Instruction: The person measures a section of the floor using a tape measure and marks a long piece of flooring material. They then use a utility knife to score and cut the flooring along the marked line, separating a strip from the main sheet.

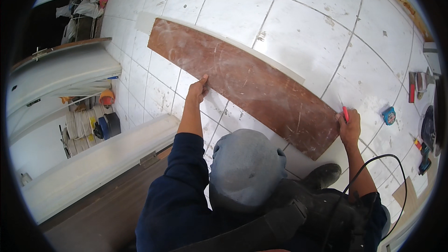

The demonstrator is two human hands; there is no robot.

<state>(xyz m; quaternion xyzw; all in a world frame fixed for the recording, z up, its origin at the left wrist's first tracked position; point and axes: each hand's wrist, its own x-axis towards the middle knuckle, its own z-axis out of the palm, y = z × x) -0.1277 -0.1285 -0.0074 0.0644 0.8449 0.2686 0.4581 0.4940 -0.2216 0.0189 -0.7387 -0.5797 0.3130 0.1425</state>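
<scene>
A long reddish-brown wooden board (252, 88), scuffed and dusty, lies slantwise across the white tiled floor. My left hand (198, 89) grips its near edge, left of the middle, with the thumb on top; the lower fingers are partly hidden. At the board's right end is my right hand (350, 128), closed around a slim red pen-like tool (345, 114) with a thin tip pointing away from me. Its exact kind is too small to tell. The thumb of that hand rests by the board's corner. A pale flat panel (298, 77) shows along the board's far edge.
To the right lie a blue tape measure (388, 115), a red-handled tool (411, 88) and a cordless drill (424, 159). A black cable (402, 170) loops beside my right arm. Left stand white shelving (107, 154), an orange helmet (107, 98) and coiled cable (77, 126). My shoe (324, 175) is near the board.
</scene>
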